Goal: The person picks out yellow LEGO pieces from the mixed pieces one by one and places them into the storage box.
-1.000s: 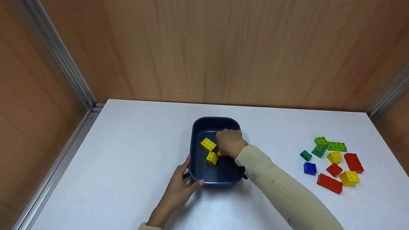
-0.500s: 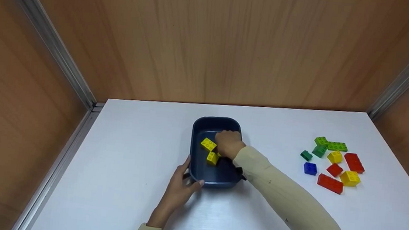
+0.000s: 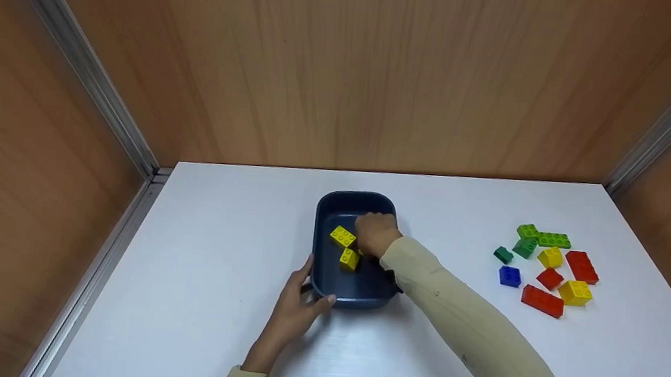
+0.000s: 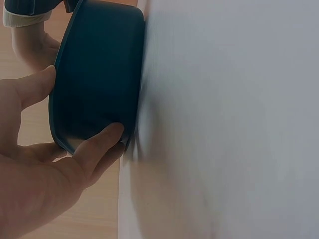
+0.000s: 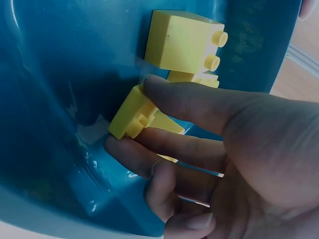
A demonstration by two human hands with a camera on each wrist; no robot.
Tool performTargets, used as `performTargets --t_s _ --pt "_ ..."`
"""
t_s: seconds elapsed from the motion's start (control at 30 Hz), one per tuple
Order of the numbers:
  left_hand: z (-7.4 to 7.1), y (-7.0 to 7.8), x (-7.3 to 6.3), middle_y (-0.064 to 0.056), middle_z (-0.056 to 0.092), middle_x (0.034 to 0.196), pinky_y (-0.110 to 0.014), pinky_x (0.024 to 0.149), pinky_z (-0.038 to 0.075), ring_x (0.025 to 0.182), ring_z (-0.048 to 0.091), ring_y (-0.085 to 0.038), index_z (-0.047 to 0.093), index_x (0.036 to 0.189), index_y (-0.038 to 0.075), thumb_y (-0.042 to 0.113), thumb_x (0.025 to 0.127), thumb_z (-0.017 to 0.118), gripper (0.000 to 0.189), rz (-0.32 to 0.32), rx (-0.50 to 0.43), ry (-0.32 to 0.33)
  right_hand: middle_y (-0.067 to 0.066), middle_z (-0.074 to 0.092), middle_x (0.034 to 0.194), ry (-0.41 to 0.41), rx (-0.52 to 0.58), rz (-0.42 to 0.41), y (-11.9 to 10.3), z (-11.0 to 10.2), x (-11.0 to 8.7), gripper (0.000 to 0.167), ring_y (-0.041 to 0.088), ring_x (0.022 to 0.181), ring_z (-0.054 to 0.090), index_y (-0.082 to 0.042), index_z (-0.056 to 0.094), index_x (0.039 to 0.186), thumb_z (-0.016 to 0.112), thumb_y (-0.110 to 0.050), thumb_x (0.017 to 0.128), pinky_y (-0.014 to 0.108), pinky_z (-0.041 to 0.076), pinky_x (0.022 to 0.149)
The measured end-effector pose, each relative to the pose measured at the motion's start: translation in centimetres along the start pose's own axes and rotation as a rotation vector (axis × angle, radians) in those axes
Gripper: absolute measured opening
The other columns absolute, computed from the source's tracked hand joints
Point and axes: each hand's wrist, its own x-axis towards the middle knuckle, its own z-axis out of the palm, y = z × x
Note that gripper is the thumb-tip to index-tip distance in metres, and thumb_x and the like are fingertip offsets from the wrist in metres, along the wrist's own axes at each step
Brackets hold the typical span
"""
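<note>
A dark blue tray (image 3: 346, 288) holds several yellow bricks. My left hand (image 3: 290, 309) grips its near left corner from outside, with the thumb at the near wall and the fingers along the left side. Inside the tray is my right hand (image 3: 375, 234), seen from the back in the head view. In the right wrist view, its thumb and fingertips pinch a small yellow brick (image 5: 130, 112) tilted close over the tray floor. More yellow shows behind those fingers, partly hidden. Two other yellow bricks, one farther (image 3: 343, 236) and one nearer (image 3: 348, 259), lie left of the right hand.
To the right on the white table (image 3: 200, 274) lies a loose group of bricks: red (image 3: 542, 301), yellow (image 3: 575, 292), blue (image 3: 509, 276) and green (image 3: 554, 240). Wooden panels (image 3: 345, 74) stand along the back and sides.
The right forearm has shifted slightly left. Both hands, the tray and the bricks stay almost where they were.
</note>
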Motion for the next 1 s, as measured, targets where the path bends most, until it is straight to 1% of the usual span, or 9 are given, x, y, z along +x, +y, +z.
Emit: performTargets --t_s 0.13,0.37,0.57,0.7,0.8,0.9,1.0 --pt "0.05 -0.03 -0.01 -0.027 0.036 0.163 -0.054 0.115 0.049 0.147 0.042 -0.052 0.022 0.170 0.010 0.016 0.096 0.078 0.093 -0.010 0.006 0.003 0.019 0.075 0.115 0.001 -0.015 -0.013 -0.06 0.09 -0.14 0.034 0.029 0.099 0.070 0.002 0.074 0.118 0.084 -0.010 0.088 0.046 0.063 0.089" --pt "-0.05 -0.19 0.02 -0.029 0.036 0.161 -0.055 0.116 0.047 0.146 0.043 -0.053 0.022 0.169 0.008 0.016 0.097 0.078 0.092 0.016 0.018 -0.004 0.019 0.075 0.119 0.005 -0.043 -0.023 -0.30 0.23 -0.25 0.038 0.031 0.107 0.071 0.002 0.073 0.123 0.084 -0.013 0.090 0.049 0.062 0.094" --pt "-0.11 -0.19 0.02 -0.029 0.036 0.161 -0.057 0.118 0.045 0.146 0.042 -0.052 0.021 0.169 0.007 0.015 0.098 0.077 0.091 0.024 0.020 -0.006 0.019 0.074 0.122 -0.009 -0.024 -0.011 -0.42 0.19 -0.10 0.041 0.030 0.111 0.069 0.002 0.073 0.123 0.086 -0.011 0.087 0.049 0.061 0.099" --pt "-0.10 -0.20 0.02 -0.029 0.037 0.161 -0.057 0.118 0.044 0.147 0.042 -0.052 0.021 0.169 0.007 0.014 0.098 0.076 0.091 0.029 0.016 -0.008 0.021 0.072 0.125 -0.009 -0.016 -0.004 -0.47 0.19 -0.21 0.044 0.032 0.115 0.069 0.003 0.071 0.127 0.086 -0.011 0.087 0.049 0.060 0.100" --pt "-0.11 -0.17 0.04 -0.029 0.036 0.161 -0.056 0.118 0.045 0.147 0.042 -0.052 0.020 0.169 0.008 0.014 0.098 0.076 0.090 0.030 0.015 -0.011 0.020 0.072 0.124 -0.018 0.005 -0.004 -0.41 0.13 -0.23 0.040 0.031 0.111 0.069 0.003 0.072 0.125 0.084 -0.012 0.090 0.048 0.061 0.098" --pt "-0.11 -0.15 0.04 -0.029 0.037 0.160 -0.055 0.116 0.047 0.146 0.043 -0.053 0.020 0.169 0.008 0.014 0.098 0.076 0.091 0.034 0.014 -0.013 0.019 0.072 0.123 -0.025 0.029 -0.003 -0.25 0.04 -0.25 0.038 0.030 0.107 0.068 0.002 0.073 0.121 0.086 -0.010 0.088 0.047 0.062 0.095" --pt "-0.12 -0.15 0.03 -0.029 0.038 0.159 -0.054 0.116 0.048 0.145 0.043 -0.053 0.020 0.169 0.007 0.013 0.098 0.077 0.091 0.034 0.006 -0.011 0.020 0.072 0.123 -0.024 0.063 -0.001 -0.05 -0.09 -0.30 0.039 0.030 0.105 0.068 0.002 0.073 0.121 0.087 -0.008 0.086 0.046 0.062 0.095"
